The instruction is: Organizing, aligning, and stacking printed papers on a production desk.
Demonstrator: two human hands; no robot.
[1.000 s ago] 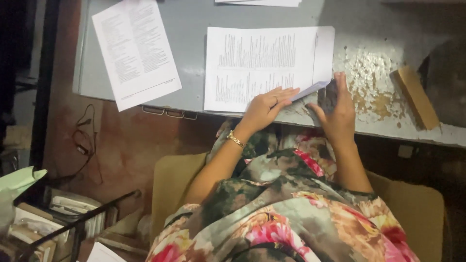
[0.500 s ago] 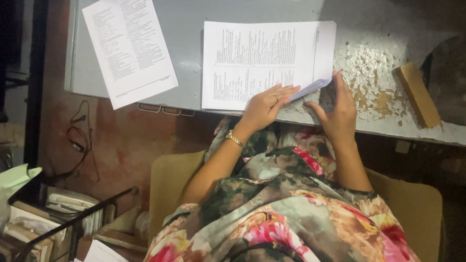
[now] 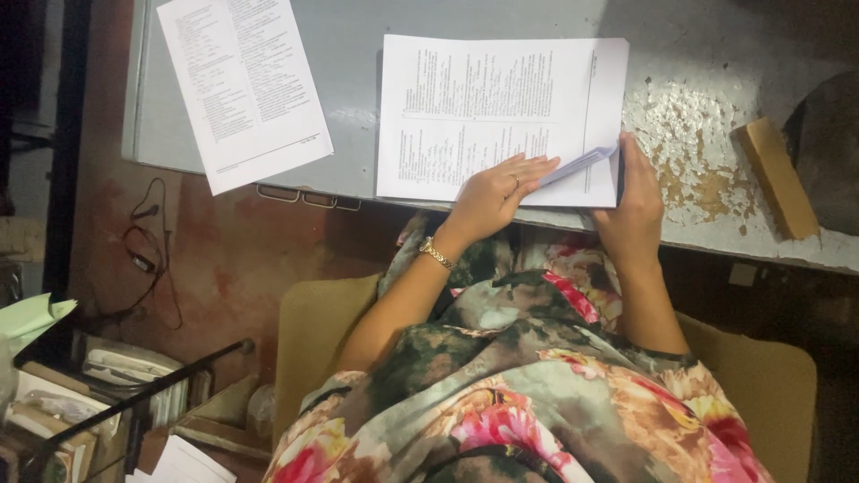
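A stapled stack of white printed paper sheets (image 3: 483, 112) lies at the near edge of the grey metal desk (image 3: 358, 54). The left hand (image 3: 497, 192) rests flat on the stack's lower part, fingers extended, gripping nothing. The right hand (image 3: 635, 201) pinches the lifted lower right corner of several sheets, fingers closed on them. A single white printed sheet (image 3: 242, 85) overhangs the near edge towards the desk's left corner. A tan wooden block (image 3: 777, 177) lies near the right edge.
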